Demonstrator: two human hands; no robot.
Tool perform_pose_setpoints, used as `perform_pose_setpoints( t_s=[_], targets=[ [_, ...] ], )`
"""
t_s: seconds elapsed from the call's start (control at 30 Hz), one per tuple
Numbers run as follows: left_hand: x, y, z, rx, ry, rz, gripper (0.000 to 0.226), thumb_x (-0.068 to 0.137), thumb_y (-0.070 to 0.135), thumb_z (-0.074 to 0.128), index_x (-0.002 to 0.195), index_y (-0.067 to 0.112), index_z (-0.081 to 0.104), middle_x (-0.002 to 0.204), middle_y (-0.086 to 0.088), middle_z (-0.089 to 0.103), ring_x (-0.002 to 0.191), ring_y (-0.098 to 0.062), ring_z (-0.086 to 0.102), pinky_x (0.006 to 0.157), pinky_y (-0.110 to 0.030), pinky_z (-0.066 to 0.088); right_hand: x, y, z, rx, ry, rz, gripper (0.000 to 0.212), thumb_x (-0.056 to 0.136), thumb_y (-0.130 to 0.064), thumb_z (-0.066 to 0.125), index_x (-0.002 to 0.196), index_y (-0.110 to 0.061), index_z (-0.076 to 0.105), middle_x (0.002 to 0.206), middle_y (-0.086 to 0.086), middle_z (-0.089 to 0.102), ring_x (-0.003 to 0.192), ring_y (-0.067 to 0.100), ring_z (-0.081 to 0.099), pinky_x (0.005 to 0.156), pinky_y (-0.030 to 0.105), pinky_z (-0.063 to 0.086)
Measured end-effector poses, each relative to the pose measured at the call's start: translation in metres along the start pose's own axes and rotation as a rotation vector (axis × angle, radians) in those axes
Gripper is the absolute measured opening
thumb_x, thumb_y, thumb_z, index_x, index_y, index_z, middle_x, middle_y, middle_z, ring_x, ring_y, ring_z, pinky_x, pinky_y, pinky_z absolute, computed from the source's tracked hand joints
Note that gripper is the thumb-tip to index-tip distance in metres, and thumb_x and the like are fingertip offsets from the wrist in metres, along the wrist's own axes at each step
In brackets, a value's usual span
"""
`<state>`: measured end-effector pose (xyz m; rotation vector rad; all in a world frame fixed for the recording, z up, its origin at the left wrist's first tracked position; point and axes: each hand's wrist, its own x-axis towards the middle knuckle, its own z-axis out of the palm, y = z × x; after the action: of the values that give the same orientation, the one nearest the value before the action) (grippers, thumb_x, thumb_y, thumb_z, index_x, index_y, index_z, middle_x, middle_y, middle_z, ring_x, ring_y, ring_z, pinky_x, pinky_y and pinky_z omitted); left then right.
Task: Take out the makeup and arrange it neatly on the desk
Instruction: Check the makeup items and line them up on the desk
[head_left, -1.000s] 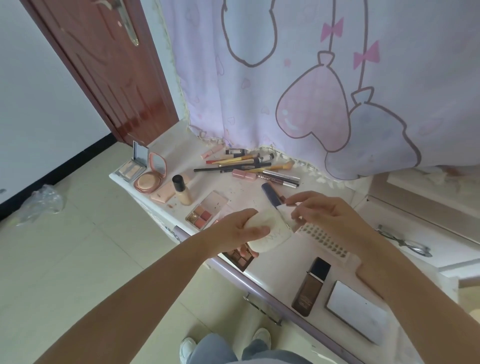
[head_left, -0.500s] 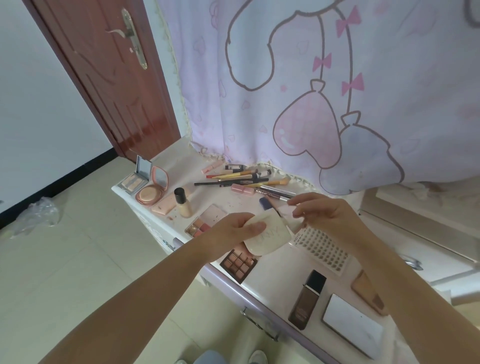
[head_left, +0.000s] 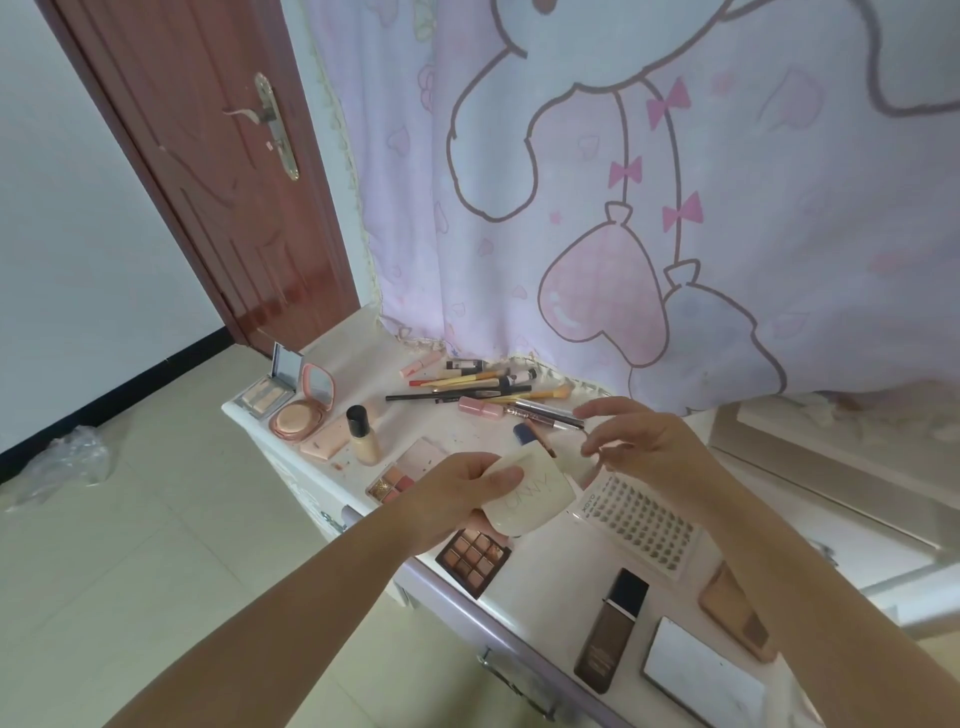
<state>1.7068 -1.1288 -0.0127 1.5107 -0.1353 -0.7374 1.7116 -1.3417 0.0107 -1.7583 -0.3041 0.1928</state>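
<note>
Over the desk (head_left: 530, 587), left hand (head_left: 457, 499) grips cream pouch (head_left: 530, 493); right hand (head_left: 639, 441) pinches its top edge

Curtain (head_left: 597, 156) — lilac, pink hearts

Brown door (head_left: 208, 171), white wall (head_left: 67, 249), beige tiled floor (head_left: 130, 571), pink cartoon curtain (head_left: 623, 182)

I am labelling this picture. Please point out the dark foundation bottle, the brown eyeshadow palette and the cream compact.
Foundation bottle (head_left: 608, 644), head view, brown body.
Palette (head_left: 472, 555), head view, middle pans.
Compact (head_left: 535, 493), head view, lettered lid.
</note>
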Motion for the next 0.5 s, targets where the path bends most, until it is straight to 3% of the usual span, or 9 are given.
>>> perform_pose_setpoints(
  t_s=[0.13,0.27,0.37,0.43,0.5],
  targets=[
    [0.004,-0.013,0.001,0.049,0.039,-0.058,0.012,0.092,0.020,0.049,0.101,0.016,0.057,0.100,-0.003,0.063,0.094,-0.020,0.064,0.081,-0.029,0.056,-0.002,0.013,0.004,0.077,0.022,0.128,0.056,0.078,0.020,0.047,0.052,-0.023,0.071,0.081,-0.012,0.069,0.080,0.007,0.061,0.069,0.015,0.051],
    [0.008,-0.037,0.013,0.136,0.080,-0.124,0.015,0.090,0.017,0.055,0.105,0.014,0.053,0.097,0.000,0.059,0.095,-0.017,0.058,0.082,-0.025,0.053,-0.007,0.032,0.014,-0.049,0.022,0.199,0.025,0.079,0.005,0.060,0.084,-0.020,0.059,0.095,-0.007,0.065,0.083,0.010,0.064,0.073,0.020,0.051],
    [0.010,-0.055,0.019,0.223,0.105,-0.158,0.017,0.089,0.020,0.058,0.104,0.015,0.050,0.091,0.002,0.055,0.088,-0.014,0.053,0.080,-0.026,0.048,-0.012,0.045,0.021,-0.168,0.014,0.261,0.026,0.079,-0.002,0.064,0.097,-0.020,0.057,0.090,-0.010,0.063,0.083,0.003,0.061,0.069,0.010,0.050],
    [0.013,-0.066,0.021,0.217,0.104,-0.191,0.020,0.088,0.022,0.060,0.104,0.014,0.052,0.090,0.002,0.054,0.086,-0.014,0.053,0.082,-0.033,0.048,-0.015,0.053,0.023,-0.224,-0.011,0.311,0.027,0.081,-0.004,0.063,0.104,-0.018,0.059,0.088,-0.010,0.063,0.085,0.004,0.060,0.072,0.010,0.048],
    [0.014,-0.074,0.023,0.212,0.114,-0.216,0.039,0.079,0.034,0.068,0.108,0.011,0.055,0.097,-0.003,0.057,0.094,-0.019,0.055,0.092,-0.039,0.048,-0.019,0.060,0.025,-0.244,-0.046,0.353,0.029,0.083,-0.006,0.062,0.111,-0.016,0.060,0.091,-0.009,0.063,0.086,0.002,0.059,0.072,0.007,0.046]
  ],
)
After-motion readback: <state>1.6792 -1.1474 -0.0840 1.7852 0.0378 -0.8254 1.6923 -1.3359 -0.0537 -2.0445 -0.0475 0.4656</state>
